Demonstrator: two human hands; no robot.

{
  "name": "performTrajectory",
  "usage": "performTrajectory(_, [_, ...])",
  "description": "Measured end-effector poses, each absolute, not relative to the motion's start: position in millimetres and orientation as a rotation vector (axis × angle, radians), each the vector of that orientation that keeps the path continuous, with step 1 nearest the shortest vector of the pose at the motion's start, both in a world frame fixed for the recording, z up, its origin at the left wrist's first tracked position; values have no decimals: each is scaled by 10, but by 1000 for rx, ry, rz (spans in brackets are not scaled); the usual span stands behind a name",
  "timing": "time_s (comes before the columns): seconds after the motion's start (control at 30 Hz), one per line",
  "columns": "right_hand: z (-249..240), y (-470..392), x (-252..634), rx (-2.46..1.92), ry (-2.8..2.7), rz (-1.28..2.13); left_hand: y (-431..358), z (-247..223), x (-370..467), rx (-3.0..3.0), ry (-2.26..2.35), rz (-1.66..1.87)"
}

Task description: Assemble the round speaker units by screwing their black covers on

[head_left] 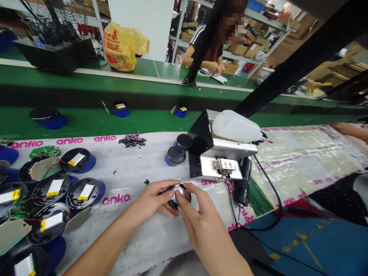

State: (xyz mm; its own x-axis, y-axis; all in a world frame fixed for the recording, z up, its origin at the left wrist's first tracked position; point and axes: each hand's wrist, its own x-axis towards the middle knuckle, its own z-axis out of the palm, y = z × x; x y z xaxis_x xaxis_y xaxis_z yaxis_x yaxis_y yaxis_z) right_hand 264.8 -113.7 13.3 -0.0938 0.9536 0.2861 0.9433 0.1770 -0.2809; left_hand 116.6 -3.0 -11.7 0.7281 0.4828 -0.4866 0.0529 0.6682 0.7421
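In front of me, my left hand grips a small round black housing with a pale grey disc on its face. My right hand holds it from the other side, fingers pressed on the disc and rim. Much of the housing is hidden behind the fingers. Just beyond stand two blue round housings with black tops, beside a silver and black machine. An electric screwdriver leans against this machine's right side, bit pointing down. Loose small black parts lie in a pile farther back.
At left are several open blue housings with batteries and wires. A green shelf behind carries more housings. A yellow bag sits above. A cable loops at right. A person works opposite; another person's arm shows at right.
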Motion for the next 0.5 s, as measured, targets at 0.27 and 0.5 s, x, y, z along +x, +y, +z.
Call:
performTrajectory(0.27, [97, -1145, 2680, -1784, -1870, 148, -70, -136, 1132, 1023, 743, 270])
performTrajectory(0.5, [18, -1153, 2652, -1827, -1721, 229, 5, -113, 1174, 1057, 698, 210])
